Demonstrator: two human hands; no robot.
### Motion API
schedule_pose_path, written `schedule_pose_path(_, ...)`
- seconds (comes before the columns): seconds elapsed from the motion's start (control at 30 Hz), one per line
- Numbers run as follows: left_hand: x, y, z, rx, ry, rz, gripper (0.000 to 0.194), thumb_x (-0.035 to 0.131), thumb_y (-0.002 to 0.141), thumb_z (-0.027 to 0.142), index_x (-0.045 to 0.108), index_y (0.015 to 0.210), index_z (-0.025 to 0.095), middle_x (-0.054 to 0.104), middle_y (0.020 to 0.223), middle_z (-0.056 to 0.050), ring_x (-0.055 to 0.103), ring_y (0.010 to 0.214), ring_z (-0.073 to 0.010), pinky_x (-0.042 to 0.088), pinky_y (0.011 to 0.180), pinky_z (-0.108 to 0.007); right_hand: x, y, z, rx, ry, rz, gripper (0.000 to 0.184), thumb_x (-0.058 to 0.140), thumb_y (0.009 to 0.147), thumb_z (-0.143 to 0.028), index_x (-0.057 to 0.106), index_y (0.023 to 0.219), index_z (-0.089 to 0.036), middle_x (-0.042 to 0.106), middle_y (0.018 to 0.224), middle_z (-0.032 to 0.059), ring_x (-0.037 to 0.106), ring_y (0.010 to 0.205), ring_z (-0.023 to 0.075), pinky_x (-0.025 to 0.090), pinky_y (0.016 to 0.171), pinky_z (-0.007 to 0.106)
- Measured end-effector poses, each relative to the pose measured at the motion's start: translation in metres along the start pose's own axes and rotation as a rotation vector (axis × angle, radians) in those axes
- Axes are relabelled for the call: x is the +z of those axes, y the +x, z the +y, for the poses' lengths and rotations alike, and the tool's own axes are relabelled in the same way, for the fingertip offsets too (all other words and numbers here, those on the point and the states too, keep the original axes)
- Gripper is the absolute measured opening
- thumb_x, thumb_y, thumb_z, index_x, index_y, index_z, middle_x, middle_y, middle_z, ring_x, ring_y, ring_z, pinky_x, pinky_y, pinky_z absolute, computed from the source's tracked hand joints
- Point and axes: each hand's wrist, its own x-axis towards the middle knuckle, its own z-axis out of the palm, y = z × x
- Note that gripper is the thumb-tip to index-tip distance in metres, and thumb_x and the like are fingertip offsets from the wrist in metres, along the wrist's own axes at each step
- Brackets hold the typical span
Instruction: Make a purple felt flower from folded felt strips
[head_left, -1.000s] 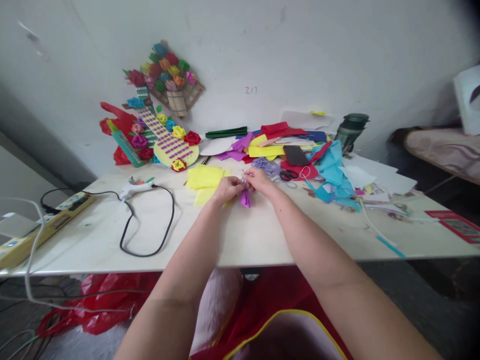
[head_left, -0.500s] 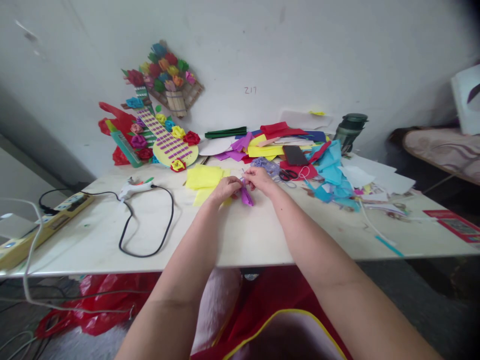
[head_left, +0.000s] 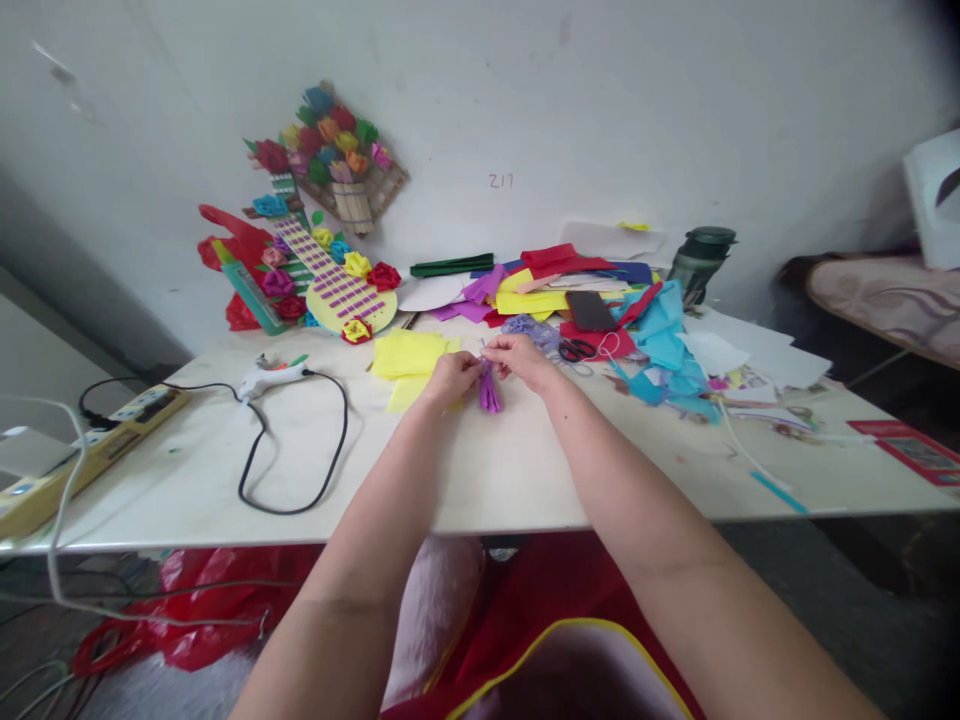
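Note:
Over the middle of the white table, a gathered piece of purple crepe paper (head_left: 490,393) hangs with its loose end fanned downward. My left hand (head_left: 456,375) pinches its upper part from the left. From the right, my right hand (head_left: 516,358) has its fingertips pinched at the same bunched top, where a thin pale strand sticks up. The fingers hide just how each one grips. Beside my left hand lie yellow crepe paper sheets (head_left: 409,355). A tangle of lilac yarn (head_left: 531,328) sits just behind my right hand.
A glue gun (head_left: 270,378) with a looped black cord lies left, near a power strip (head_left: 90,450). Black scissors (head_left: 576,350), a phone (head_left: 590,311) and coloured paper pile up behind right. A paper-flower guitar (head_left: 351,305) and a dark green bottle (head_left: 703,262) stand at the back.
The purple paper's lower end has turned and spread, now hanging straighter and further left. Both hands stay in nearly the same place, with fingers slightly shifted.

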Motion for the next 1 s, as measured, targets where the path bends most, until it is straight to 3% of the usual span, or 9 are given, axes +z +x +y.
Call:
schedule_pose_path(0.4, 0.004, -0.006, 0.003, -0.138, -0.359, -0.143, 0.01, 0.058, 0.071, 0.023, 0.053, 0.065, 0.016, 0.045, 0.045, 0.005, 0.036, 0.036, -0.0058, 0.029, 0.038, -0.02, 0.003, -0.003, -0.003, 0.047, -0.039, 0.021, 0.013, 0.061, 0.074, -0.019, 0.056, 0.062, -0.016, 0.046, 0.041, -0.0076, 0.044, 0.04, 0.0069, 0.039, 0.044, 0.019)
schedule_pose_path(0.73, 0.003, -0.004, -0.002, -0.103, -0.531, -0.218, 0.023, 0.063, 0.07, 0.033, 0.052, 0.061, 0.015, 0.039, 0.044, 0.005, 0.032, 0.036, -0.0054, 0.025, 0.038, -0.022, 0.009, -0.006, -0.008, 0.081, -0.059, 0.051, 0.012, 0.059, 0.077, -0.015, 0.057, 0.065, -0.016, 0.047, 0.041, -0.0077, 0.044, 0.038, 0.0074, 0.038, 0.042, 0.019)
schedule_pose_path(1.0, 0.002, -0.005, -0.007, -0.089, -0.594, -0.282, 0.026, 0.069, 0.067, 0.036, 0.062, 0.07, 0.011, 0.032, 0.043, 0.007, 0.028, 0.037, -0.0043, 0.022, 0.041, -0.023, 0.012, -0.003, -0.005, 0.096, -0.061, 0.067, 0.012, 0.058, 0.077, -0.013, 0.057, 0.065, -0.015, 0.05, 0.044, -0.0076, 0.042, 0.037, 0.0064, 0.038, 0.04, 0.019)
